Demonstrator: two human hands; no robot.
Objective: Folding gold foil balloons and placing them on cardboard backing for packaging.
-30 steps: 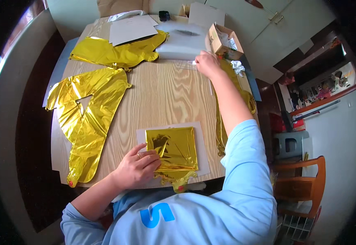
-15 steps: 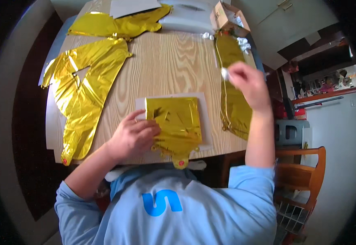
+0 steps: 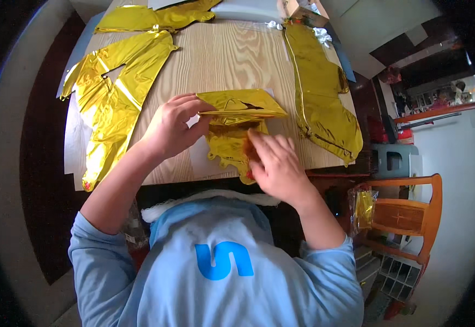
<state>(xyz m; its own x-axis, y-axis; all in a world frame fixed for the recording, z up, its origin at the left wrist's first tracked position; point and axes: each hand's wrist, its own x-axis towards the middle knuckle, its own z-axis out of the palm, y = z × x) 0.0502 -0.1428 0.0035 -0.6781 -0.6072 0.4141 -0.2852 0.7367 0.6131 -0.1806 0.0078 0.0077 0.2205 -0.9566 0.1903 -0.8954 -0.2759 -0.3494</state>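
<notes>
A folded gold foil balloon [image 3: 229, 147] lies near the front edge of the table, its upper layer lifted into a raised fold [image 3: 245, 102]. My left hand [image 3: 172, 125] is closed on the left end of that fold, thumb below and fingers above. My right hand [image 3: 279, 170] is open, fingers stretched out over the right side of the balloon's lower part and touching the foil. A tab hangs at the balloon's near end, partly hidden by the right hand. Under the balloon, a pale sheet [image 3: 202, 163] shows in part.
Flat gold foil balloons lie around the wooden table [image 3: 226, 60]: one with a triangular hole [image 3: 134, 82] at left, another [image 3: 155, 19] at the far left, a long one [image 3: 316, 87] at right. Crumpled silver foil [image 3: 322, 36] and a cardboard box [image 3: 305, 12] sit far right. A wooden chair [image 3: 406, 215] stands right.
My right hand has come down from the right-hand balloon to the folded one. My left hand has lifted the fold's edge. The small whitish piece by my right fingers is no longer seen there.
</notes>
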